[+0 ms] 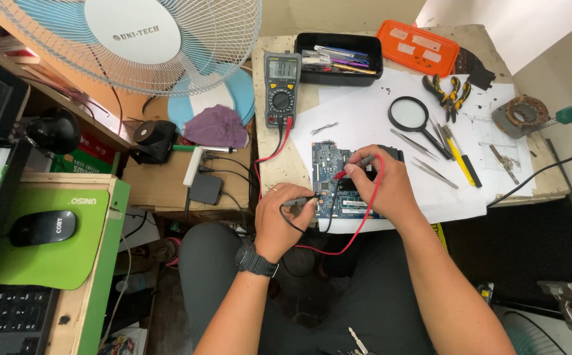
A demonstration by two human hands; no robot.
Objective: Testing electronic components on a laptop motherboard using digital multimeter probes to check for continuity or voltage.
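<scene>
Left hand (284, 220) is closed around the black probe (301, 200), tip down near the board's left edge. Right hand (381, 183) pinches the red probe (353, 168), tip on the board's upper middle. Both grips look tight, fingers curled in.

Board (338, 181) lies flat on white paper (391, 112) at the table's (279, 171) front edge, just above the person's lap. Meter (282, 80) sits further back on the left, red lead (274, 154) and black lead running down to the hands.

Risks, my read:
- Probe tip slipping off a pad and bridging neighbouring pins. The parts look dense and both tips are held freehand.
- Red lead loops below the table edge and across the lap. A knee or wrist move could snag it and drag the tip.
- Board is close to the front edge with some overhang over the lap, though I can't tell how much. A push from either hand could tip it off.
- Meter is out of direct line while eyes are on the tips, so glancing up may let a tip drift.

Room:
- Right of the board is crowded: tweezers (434, 172), magnifier (409, 115), yellow-handled tool (458, 154), pliers (447, 89). Little sweep room for the right forearm.
- Left of the board the table ends quickly, with a drop to a lower shelf holding a black box (205, 189) and cables.
- Behind the board sits a black tray (338, 59), with bare paper between them.
</scene>
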